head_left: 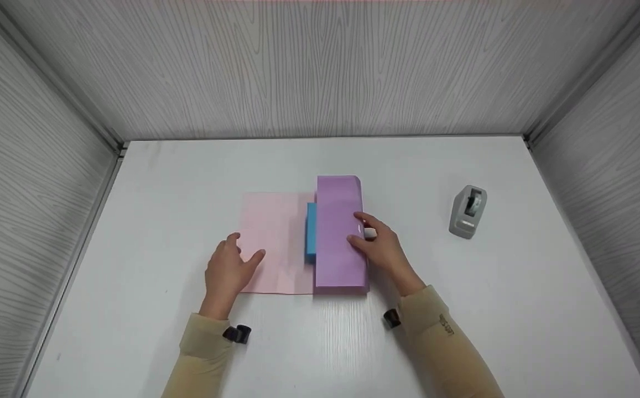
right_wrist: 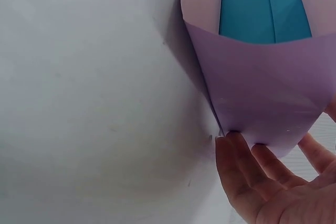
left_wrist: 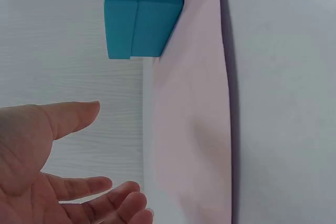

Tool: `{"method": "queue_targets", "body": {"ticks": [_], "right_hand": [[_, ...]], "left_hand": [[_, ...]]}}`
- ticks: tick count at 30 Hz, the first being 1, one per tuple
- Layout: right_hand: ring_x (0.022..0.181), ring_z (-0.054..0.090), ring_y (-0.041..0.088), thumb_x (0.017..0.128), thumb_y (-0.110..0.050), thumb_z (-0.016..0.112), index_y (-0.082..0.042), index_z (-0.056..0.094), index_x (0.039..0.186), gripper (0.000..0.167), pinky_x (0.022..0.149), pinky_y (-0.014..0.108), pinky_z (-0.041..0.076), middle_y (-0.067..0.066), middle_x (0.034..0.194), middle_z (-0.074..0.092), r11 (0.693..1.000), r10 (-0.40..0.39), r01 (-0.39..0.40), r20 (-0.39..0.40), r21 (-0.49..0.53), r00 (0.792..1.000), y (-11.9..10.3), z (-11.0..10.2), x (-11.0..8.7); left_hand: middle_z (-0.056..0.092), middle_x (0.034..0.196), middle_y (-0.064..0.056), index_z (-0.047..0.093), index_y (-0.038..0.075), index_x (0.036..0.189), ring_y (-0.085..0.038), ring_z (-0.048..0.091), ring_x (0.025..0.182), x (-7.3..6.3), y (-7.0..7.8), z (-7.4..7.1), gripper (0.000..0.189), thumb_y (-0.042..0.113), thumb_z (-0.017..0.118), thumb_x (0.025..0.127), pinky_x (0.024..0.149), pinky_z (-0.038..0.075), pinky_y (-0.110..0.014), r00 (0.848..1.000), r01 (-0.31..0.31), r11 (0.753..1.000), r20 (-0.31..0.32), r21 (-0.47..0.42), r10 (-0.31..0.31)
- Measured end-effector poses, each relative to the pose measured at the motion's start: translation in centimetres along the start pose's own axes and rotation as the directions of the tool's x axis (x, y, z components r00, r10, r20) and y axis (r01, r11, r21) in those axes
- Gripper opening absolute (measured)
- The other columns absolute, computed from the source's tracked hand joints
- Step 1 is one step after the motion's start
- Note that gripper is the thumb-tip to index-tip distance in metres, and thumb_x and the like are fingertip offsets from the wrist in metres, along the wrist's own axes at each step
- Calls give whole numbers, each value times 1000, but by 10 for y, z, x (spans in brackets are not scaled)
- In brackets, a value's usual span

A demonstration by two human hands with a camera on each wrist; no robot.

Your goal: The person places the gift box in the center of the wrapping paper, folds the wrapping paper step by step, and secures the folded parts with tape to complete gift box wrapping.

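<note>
A sheet of wrapping paper, purple outside and pink inside, lies with its right part folded up over a blue box. In the right wrist view, the paper curves around the box, whose end shows. My right hand holds the folded side, thumb and index finger on top, other fingers against the outer face. My left hand, thumb and fingers spread, is by the left edge of the pink side. In the left wrist view, that hand grips nothing.
A grey tape dispenser stands on the white table to the right. A small white thing shows beside my right hand; its kind is unclear. Grey wood-grain panels enclose the back and both sides.
</note>
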State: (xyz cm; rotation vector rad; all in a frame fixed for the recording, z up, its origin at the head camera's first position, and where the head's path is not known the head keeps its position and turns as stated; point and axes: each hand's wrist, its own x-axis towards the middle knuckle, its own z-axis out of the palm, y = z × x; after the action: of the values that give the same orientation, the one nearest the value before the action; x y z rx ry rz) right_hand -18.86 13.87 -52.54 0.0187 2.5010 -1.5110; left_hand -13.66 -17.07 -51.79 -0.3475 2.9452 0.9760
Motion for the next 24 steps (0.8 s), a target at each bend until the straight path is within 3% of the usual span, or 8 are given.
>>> {"method": "queue_targets", "body": {"ticks": [5,10,24], "right_hand": [[111,60,27,91,-23,72,-21,49,146,59,85,40,54,11,134,52,1000,-4,4,-2,-1,1000,1,0,1],[112,59,26,91,-23,71,-20,49,145,59,84,40,53,11,133,53,1000,-5,5,-7,-13,1000,1,-1,1],[108,61,28,90,-22,73,-20,49,145,61,85,40,53,12,134,52,1000,-15,15,-9,-7,1000,0,-1,-1]], "left_hand": [[51,130,-31,40,-7,142,-46,53,116,0,-16,-3,77,36,73,87,89,47,-58,993,90,994,72,59,-94],[48,132,-34,38,-9,142,-50,53,115,2,-24,-4,81,33,75,84,88,46,-60,981,133,987,132,88,-144],[52,126,-35,39,-12,140,-50,56,109,5,-26,4,78,17,80,80,88,47,-57,983,140,987,108,80,-148]]}}
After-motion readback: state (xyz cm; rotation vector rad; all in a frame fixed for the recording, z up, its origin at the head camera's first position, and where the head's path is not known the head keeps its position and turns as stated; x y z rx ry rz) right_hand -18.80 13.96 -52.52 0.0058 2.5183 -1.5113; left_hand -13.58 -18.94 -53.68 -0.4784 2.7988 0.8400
